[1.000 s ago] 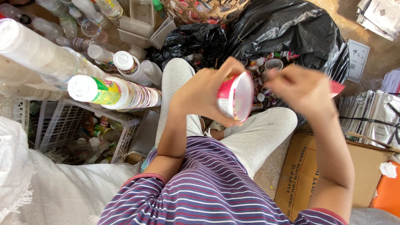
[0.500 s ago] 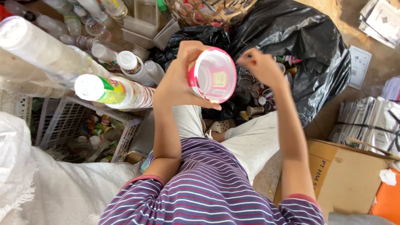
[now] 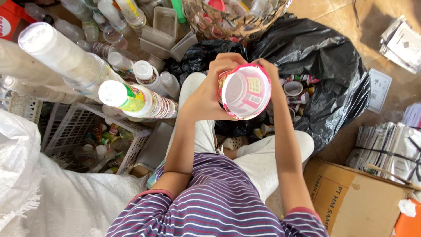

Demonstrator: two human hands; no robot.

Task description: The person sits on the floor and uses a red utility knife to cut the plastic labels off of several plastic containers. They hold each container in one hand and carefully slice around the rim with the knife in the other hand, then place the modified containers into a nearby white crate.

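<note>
I hold a pink-rimmed plastic cup [image 3: 244,91] with a white inside, its open mouth turned toward me, above my lap. My left hand [image 3: 209,90] wraps its left side and top. My right hand [image 3: 268,72] grips its far right edge from behind. Below and behind the cup an open black plastic bag [image 3: 324,57] holds several small cups [image 3: 293,87]. A stack of nested cups [image 3: 140,102] lies on its side to my left.
A woven basket [image 3: 228,19] of plastic items stands at the top. Clear bottles and tubs [image 3: 109,26] crowd the upper left above a white crate [image 3: 83,136]. A white sack [image 3: 39,193] lies lower left; a cardboard box [image 3: 359,197] and bundled papers [image 3: 390,149] sit right.
Both hands came together on the cup and lifted it forward over the black bag. The right hand, held apart one second ago, now grips the cup's far edge.
</note>
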